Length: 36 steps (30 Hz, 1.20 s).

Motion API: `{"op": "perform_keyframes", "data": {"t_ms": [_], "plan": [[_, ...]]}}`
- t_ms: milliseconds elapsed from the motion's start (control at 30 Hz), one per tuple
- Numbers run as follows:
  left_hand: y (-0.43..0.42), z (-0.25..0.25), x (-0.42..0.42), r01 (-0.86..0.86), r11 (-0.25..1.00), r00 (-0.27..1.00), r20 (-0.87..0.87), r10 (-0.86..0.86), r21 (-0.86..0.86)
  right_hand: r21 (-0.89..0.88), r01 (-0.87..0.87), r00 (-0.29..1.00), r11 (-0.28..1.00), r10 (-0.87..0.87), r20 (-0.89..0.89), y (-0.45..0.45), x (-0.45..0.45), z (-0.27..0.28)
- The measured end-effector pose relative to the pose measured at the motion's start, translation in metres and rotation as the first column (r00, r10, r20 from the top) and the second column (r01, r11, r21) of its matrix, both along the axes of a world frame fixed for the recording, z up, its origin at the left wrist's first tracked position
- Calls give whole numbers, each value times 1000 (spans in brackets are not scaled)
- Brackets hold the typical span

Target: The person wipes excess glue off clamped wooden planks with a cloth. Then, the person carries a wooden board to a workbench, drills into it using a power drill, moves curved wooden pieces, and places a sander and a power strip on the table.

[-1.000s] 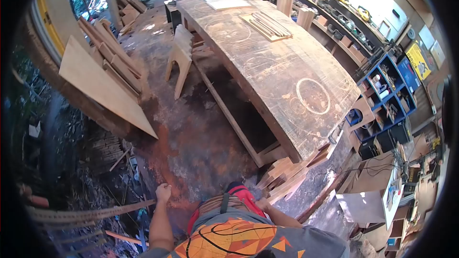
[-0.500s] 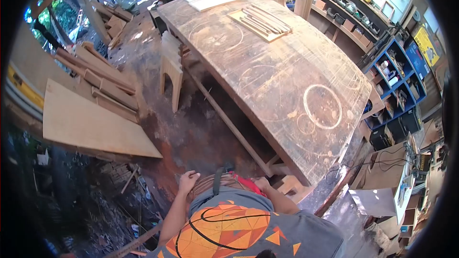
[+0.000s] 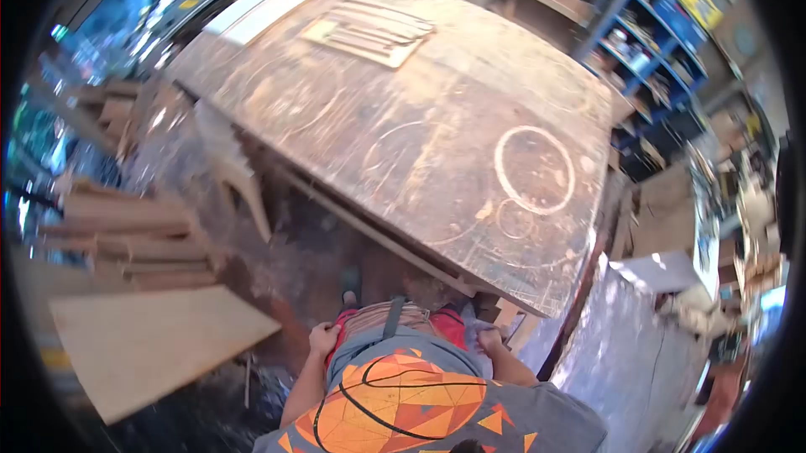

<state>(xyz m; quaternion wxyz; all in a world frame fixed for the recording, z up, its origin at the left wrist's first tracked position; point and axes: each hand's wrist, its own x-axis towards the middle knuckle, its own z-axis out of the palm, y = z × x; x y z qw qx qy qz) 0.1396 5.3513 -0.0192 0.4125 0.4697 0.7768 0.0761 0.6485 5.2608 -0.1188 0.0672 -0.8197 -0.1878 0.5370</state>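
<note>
My left hand (image 3: 324,339) hangs beside my left hip, at the edge of the red shorts (image 3: 448,329), its fingers curled; whether anything is in it is too small to tell. On the other side, my right hand (image 3: 489,340) is low near my right hip, just in front of the table's near corner, with its fingers bent and partly hidden. Ahead stands the large worn wooden table (image 3: 437,159), marked with pale rings. Several thin wood strips (image 3: 369,25) lie on a light board on it, and white panels (image 3: 259,12) rest at its far left.
A plywood sheet (image 3: 159,344) and stacked planks (image 3: 134,230) are at the left. A wooden sawhorse-like piece (image 3: 231,163) stands by the table's left edge. Blue shelving (image 3: 642,58) is at the back right, with boards and a cardboard-coloured panel (image 3: 667,214) below it.
The view has turned right and come closer to the table. My left hand has dropped from in front of my waist to my hip. My right hand stays low at my side.
</note>
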Motion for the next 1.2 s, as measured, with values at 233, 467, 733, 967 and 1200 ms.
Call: {"op": "perform_keyframes", "data": {"t_ms": [233, 467, 733, 967, 1200], "plan": [[154, 7, -76, -124, 951, 992, 33, 119, 285, 490, 864, 75, -116, -932, -354, -34, 32, 45], [380, 134, -62, -47, 518, 990, -28, 137, 854, 746, 485, -157, 456, -794, 588, 73, 50, 177], [478, 133, 77, 459, 486, 883, -441, -159, 744, 524, 545, -175, 655, -523, 834, 139, 69, 146], [530, 70, 176, 693, 54, 707, -664, -242, 719, 820, 500, -328, 278, -815, 477, 153, 36, 198], [538, 53, 182, 710, 7, 681, -684, -260, 704, 848, 473, -263, 238, -881, 394, 139, 23, 213]]}}
